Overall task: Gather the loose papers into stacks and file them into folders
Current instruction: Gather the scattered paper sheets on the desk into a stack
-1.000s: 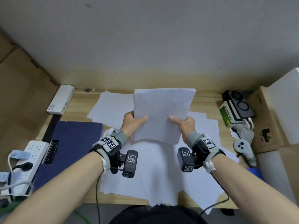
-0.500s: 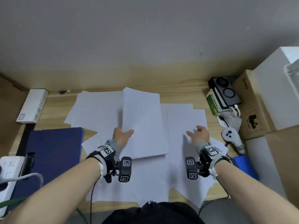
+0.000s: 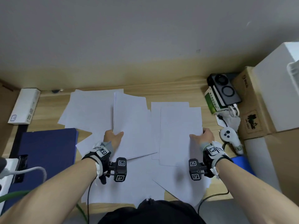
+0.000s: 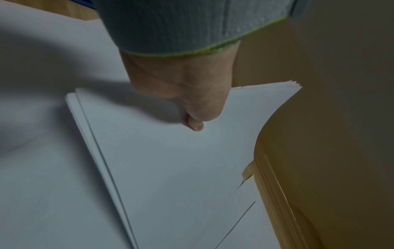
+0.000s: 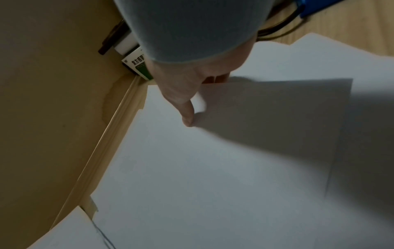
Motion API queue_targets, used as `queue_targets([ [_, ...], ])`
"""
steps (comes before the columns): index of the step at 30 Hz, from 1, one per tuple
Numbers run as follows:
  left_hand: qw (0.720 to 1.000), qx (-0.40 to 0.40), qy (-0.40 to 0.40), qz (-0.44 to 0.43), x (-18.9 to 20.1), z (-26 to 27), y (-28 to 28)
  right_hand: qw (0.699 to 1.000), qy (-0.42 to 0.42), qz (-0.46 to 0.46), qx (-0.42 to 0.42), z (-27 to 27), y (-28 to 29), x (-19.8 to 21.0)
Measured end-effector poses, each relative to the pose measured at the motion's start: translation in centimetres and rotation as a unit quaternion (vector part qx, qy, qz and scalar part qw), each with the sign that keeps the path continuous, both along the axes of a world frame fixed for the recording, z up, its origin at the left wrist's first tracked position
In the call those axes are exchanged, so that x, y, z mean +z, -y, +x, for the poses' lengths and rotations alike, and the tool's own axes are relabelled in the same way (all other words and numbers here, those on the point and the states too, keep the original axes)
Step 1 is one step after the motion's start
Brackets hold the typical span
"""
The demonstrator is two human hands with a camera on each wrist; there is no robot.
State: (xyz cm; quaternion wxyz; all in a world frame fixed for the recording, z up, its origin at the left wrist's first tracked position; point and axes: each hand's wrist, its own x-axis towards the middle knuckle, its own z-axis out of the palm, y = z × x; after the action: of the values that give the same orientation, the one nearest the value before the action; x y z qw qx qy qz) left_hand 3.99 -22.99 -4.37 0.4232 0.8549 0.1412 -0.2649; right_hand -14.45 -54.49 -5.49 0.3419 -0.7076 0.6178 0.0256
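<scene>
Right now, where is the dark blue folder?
In the head view the dark blue folder lies on the desk's left side, beside the left hand, with the white power strip at its left edge.

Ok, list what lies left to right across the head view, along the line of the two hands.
Blue folder → left hand holding a paper stack → loose sheet pinched by the right hand → white controller → cardboard box.

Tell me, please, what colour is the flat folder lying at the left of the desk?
Dark navy blue folder, shown best in the head view.
</scene>
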Motion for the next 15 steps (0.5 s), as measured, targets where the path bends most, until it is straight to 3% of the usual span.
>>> queue_targets([
  [5, 0.994, -0.062, -0.052, 0.066, 0.6, -0.7, -1.3, 0.997, 0.059, 0.015, 0.052, 1.8, -2.0, 0.3],
  [8, 0.989, -0.062, -0.080, 0.109, 0.8, -1.3, -2.0, 0.996, 0.052, 0.047, 0.054, 2.8, -3.1, -0.1],
  [11, 0.987, -0.048, -0.110, 0.104, 0.7, -1.4, -2.7, 0.992, 0.061, 0.098, 0.051, 3.6, -3.7, -0.4],
  [15, 0.990, -0.043, -0.088, 0.097, 1.7, -1.1, -3.1, 0.989, 0.105, 0.096, 0.036, 4.1, -3.3, 1.0],
])
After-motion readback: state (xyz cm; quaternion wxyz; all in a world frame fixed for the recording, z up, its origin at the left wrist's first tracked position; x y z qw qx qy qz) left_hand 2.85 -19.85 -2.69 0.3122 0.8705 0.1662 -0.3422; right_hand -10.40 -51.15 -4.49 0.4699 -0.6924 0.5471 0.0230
